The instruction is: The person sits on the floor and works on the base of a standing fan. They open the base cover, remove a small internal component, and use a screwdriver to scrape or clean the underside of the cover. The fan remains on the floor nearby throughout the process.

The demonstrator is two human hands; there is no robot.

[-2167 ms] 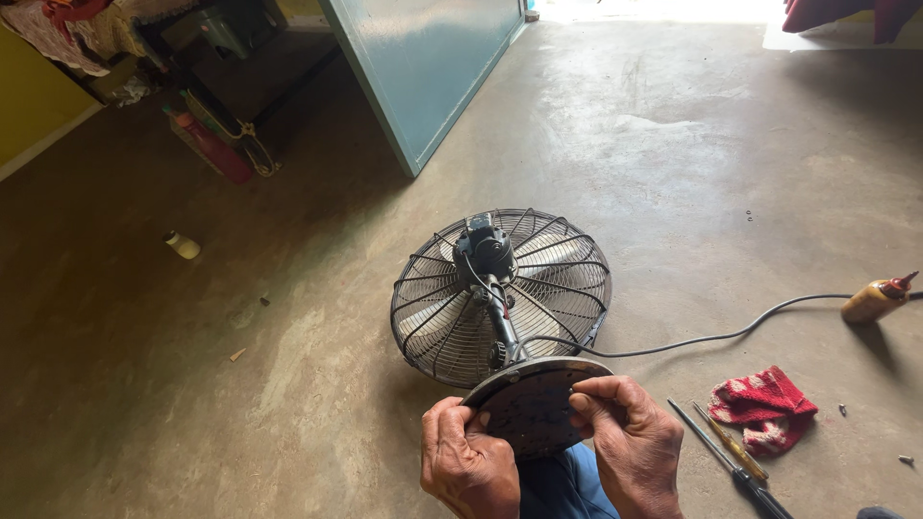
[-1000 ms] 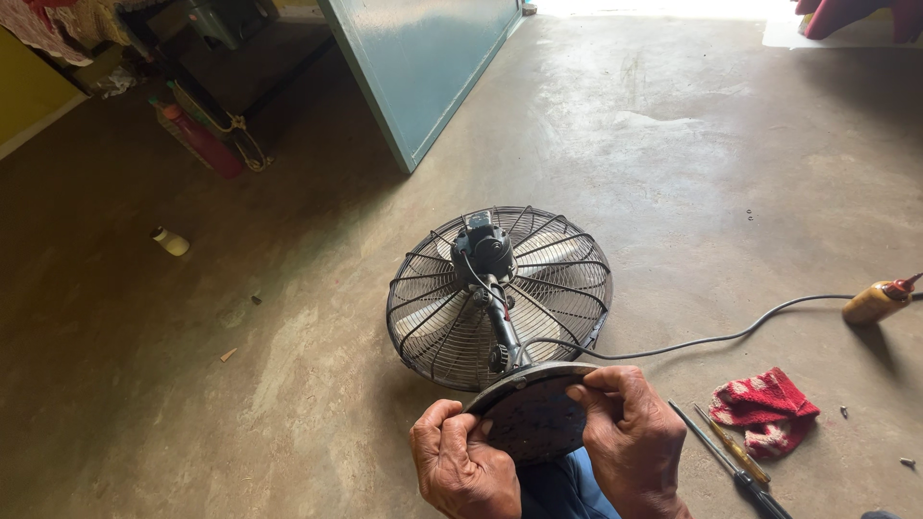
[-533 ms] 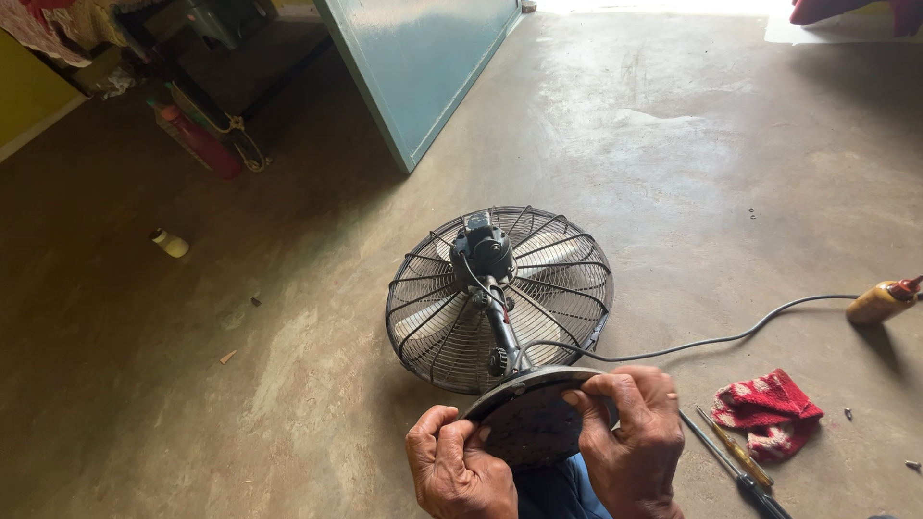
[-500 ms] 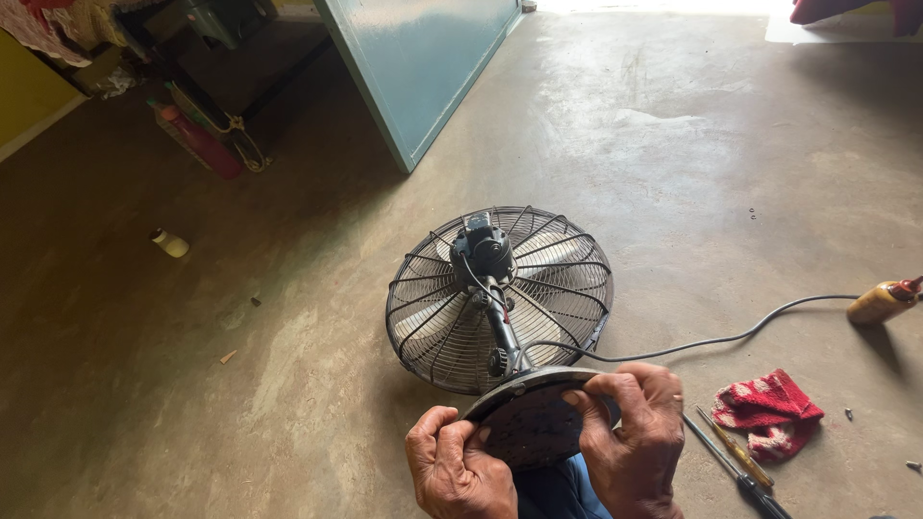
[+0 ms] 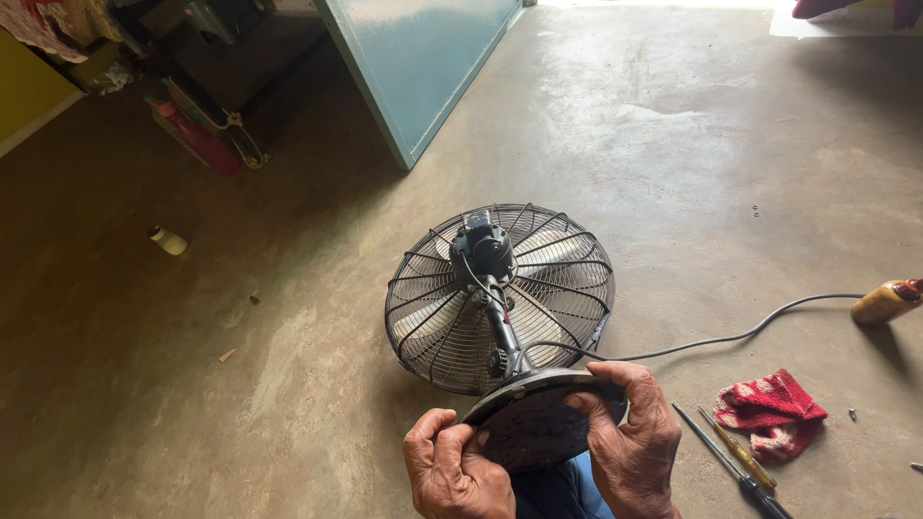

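Head view: a table fan [image 5: 500,298] lies on the concrete floor [image 5: 673,144] with its wire cage face down and the motor housing [image 5: 483,248] up. Its neck runs from the motor back toward the person, ending in the round base [image 5: 534,423], which is tipped up with its dark underside showing. The long axis goes from the cage, farther off, to the base at the person's lap.

The left hand [image 5: 457,471] grips the base's near-left edge, fingers curled shut over the rim. The right hand [image 5: 630,442] wraps the right edge from above, fingers bent down across it, closed on the rim too.

A grey cord [image 5: 731,336] trails from the fan rightward over the floor toward a yellowish bottle [image 5: 889,300]. Just right of the right hand lie two screwdrivers [image 5: 735,461] and a red cloth [image 5: 769,408]. A teal door [image 5: 423,58] stands beyond the fan, a small pale bottle [image 5: 169,240] well off to the left.
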